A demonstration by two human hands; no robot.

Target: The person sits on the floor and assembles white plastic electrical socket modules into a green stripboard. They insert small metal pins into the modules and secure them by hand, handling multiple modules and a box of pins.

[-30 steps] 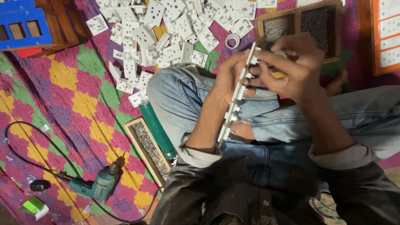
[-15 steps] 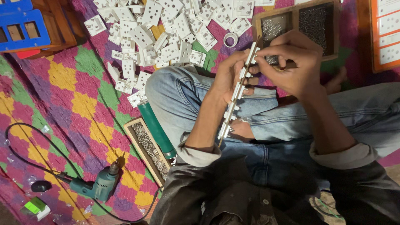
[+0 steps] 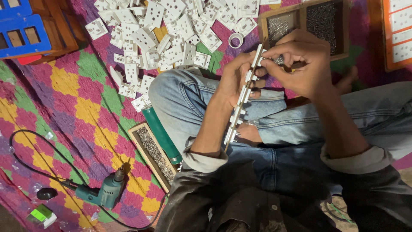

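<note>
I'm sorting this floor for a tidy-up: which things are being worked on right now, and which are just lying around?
In use: long white strip, held by left hand; right hand at its top end; screw tray just behind.

Lying about: pile of white socket parts, green drill, tape roll, blue frame.

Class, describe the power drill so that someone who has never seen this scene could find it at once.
Start at the patchwork cloth of pink, yellow and green diamonds that covers the floor. Go to its lower left, below the heap of white sockets. The drill lies there on its side: teal, with a black cord looping off it, the only power tool in view.
</note>
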